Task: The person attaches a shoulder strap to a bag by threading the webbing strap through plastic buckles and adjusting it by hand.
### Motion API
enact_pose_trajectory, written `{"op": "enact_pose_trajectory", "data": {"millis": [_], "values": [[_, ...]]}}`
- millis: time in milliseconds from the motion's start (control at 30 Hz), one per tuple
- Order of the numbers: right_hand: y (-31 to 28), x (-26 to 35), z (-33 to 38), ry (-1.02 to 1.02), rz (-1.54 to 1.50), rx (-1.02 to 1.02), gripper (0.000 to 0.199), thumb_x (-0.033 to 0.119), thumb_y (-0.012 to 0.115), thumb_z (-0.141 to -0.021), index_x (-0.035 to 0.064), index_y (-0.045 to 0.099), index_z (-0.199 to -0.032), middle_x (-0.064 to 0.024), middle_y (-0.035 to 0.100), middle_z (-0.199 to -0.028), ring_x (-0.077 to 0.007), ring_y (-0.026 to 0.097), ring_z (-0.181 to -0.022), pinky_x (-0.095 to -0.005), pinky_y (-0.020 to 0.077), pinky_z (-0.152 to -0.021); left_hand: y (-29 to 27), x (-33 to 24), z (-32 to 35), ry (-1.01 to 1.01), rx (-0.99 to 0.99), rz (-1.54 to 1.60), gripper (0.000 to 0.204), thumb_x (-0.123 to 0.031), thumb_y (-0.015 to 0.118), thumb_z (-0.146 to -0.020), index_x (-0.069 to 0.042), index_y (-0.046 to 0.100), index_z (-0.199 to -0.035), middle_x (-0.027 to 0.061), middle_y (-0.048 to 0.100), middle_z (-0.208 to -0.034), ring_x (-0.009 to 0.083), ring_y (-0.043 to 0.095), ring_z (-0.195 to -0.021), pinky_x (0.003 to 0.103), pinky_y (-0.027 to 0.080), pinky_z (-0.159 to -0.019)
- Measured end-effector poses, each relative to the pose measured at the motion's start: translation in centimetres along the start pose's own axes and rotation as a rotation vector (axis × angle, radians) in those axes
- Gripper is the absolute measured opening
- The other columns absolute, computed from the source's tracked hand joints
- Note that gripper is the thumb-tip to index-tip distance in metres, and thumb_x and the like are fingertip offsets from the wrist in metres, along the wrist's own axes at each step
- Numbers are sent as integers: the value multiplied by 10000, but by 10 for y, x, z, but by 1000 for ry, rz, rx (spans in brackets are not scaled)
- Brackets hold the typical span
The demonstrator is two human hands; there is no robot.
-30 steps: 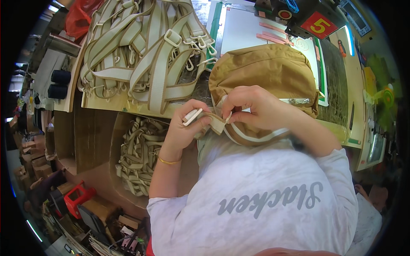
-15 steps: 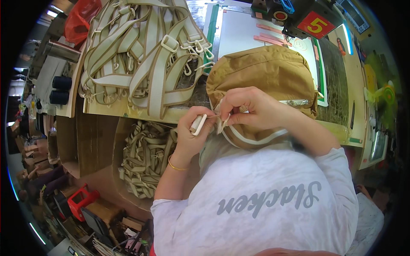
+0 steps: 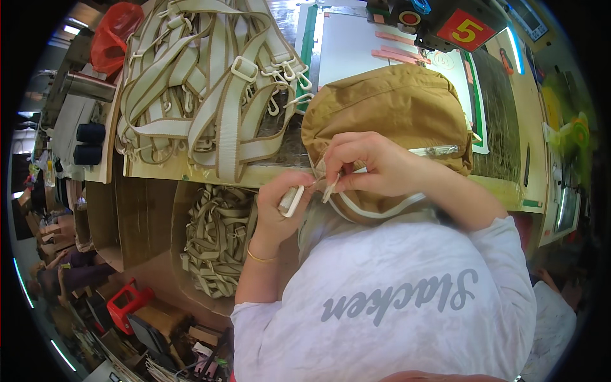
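A tan fabric bag (image 3: 391,99) with white piping rests at the table's edge against my body. My left hand (image 3: 272,207) is closed around a white buckle (image 3: 292,201), which lies across the palm, and its thumb and finger pinch close to the bag's left side. Right beside it, my right hand (image 3: 375,164) is closed in a pinch on a small pale strap end (image 3: 330,190) by the bag. The fingertips of both hands nearly meet, and what passes between them is too small to make out.
Cream straps with brown edges (image 3: 228,127) and white hooks heap on the table at left. More straps (image 3: 219,242) fill a cardboard box below. A dark machine head (image 3: 439,25) stands at the back right over a white plate (image 3: 350,44). Dark thread spools (image 3: 89,143) sit far left.
My left hand has shifted slightly left and down with the white buckle. My right hand keeps its pinch almost in the same place. The whole view has tilted a little.
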State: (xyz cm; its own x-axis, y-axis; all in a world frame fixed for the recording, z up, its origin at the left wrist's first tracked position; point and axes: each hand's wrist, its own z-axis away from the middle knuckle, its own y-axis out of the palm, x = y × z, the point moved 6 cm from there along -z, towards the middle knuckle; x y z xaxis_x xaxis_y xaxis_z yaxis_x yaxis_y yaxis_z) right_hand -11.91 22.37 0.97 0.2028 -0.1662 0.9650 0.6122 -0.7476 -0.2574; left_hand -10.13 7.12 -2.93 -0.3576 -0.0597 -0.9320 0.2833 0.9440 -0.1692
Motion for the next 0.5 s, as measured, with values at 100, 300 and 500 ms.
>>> {"op": "enact_pose_trajectory", "data": {"millis": [100,300,500], "values": [[0,-1,-2,118,-12,72,87,-2,644,-748,30,604,-818,-42,551,-854,-128,540,-749,-243,450,-653,3,8,-2,-107,74,101,179,97,602,-730,-15,564,-865,72,615,-818,138,585,-747,242,462,-674],[-4,-2,-2,188,-36,78,89,-2,642,-747,25,600,-821,-31,542,-821,-110,527,-732,-233,444,-645,8,12,-1,-200,73,357,215,85,626,-728,-17,541,-897,62,603,-900,123,564,-819,235,455,-713],[-3,-5,-1,140,-73,69,85,-7,635,-752,24,602,-825,-34,548,-813,-101,522,-724,-230,439,-641,11,22,0,-341,118,478,293,51,681,-699,-41,515,-921,33,578,-869,111,556,-811,232,451,-728]]}}
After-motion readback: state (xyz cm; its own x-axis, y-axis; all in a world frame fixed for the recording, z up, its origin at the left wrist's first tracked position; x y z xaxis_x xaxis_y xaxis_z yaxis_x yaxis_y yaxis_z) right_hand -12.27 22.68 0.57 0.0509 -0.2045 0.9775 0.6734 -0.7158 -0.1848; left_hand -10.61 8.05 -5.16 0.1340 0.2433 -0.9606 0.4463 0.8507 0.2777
